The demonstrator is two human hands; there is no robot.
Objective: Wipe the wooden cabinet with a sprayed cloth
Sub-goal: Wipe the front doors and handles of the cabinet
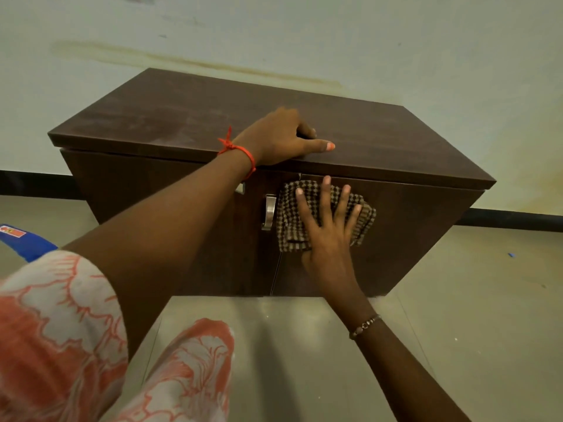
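Lower middle of the frame, you're pressing your right hand (327, 226), fingers spread flat, onto the checked cloth (326, 217) against the cabinet (411, 226) door, right beside the metal handle (269, 211). Just above, you're resting your left hand (280, 138) loosely curled on the top edge, probably for steadying yourself.

A plain room indoors, likely a home: a low dark cabinet (274, 132) beyond the fingers stands against a stained pale wall (304, 41) (black skirting (511, 219) along its foot) on a bare tiled floor (457, 300).
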